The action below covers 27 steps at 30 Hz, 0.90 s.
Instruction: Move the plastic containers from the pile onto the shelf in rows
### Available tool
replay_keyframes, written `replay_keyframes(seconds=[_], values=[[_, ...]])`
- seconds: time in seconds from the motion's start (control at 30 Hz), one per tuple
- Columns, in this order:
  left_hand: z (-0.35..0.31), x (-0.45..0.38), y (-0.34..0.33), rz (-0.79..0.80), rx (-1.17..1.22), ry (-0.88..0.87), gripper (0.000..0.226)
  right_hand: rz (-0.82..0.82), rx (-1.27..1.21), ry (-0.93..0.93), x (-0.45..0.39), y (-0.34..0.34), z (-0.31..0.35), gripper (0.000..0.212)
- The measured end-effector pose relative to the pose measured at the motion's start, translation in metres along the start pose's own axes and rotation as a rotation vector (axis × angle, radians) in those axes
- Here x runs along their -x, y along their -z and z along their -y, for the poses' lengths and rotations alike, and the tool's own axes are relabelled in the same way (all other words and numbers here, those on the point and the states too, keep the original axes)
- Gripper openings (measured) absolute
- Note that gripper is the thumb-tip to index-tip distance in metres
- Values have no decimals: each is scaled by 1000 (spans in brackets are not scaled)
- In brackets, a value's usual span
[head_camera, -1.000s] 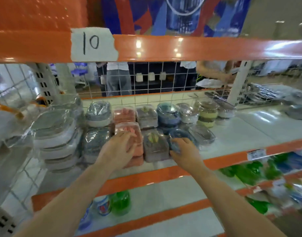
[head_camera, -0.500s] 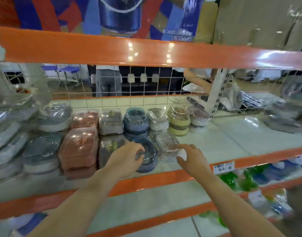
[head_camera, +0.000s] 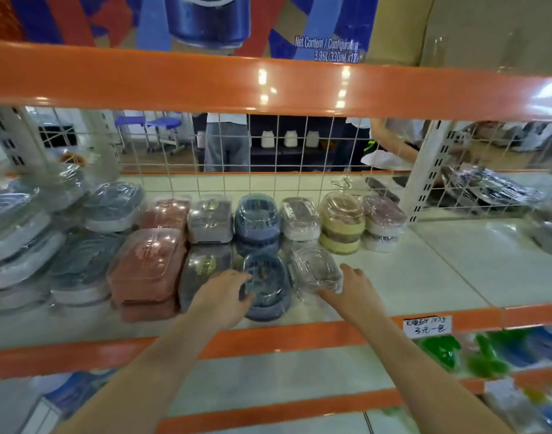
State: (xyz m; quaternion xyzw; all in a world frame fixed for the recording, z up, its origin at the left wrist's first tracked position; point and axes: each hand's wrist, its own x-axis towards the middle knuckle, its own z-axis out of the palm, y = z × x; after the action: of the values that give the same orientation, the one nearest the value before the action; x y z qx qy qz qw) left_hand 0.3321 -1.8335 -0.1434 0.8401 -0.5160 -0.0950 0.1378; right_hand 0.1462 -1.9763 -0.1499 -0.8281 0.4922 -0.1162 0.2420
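The left hand [head_camera: 224,296] rested loosely curled on the blue container [head_camera: 268,286]; at its three o'clock, the right hand [head_camera: 352,289] lay spread against the clear container [head_camera: 315,267], gripping nothing.

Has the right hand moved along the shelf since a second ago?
Yes. The right hand has gone rightward along the front row, from the blue round container to the clear container beside it.
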Motion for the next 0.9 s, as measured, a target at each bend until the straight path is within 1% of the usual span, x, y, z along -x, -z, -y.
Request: replay_keyframes(seconds=[0.13,0.27,0.47,0.67,0.9], values=[[0,-3,1,-27,13,1,41,-8,-27,-3,-7,-6,2,69],[1,-7,0,-52,42,34,36,-33,-46,-15,-13,-8,5,71],[5,-6,-5,-74,52,58,33,-17,-85,-88,-25,-21,8,75],[7,-9,-3,-53,64,68,34,1,-173,-111,-29,-23,8,80],[-1,-1,7,28,103,96,40,-19,-164,-142,-37,-29,3,85]])
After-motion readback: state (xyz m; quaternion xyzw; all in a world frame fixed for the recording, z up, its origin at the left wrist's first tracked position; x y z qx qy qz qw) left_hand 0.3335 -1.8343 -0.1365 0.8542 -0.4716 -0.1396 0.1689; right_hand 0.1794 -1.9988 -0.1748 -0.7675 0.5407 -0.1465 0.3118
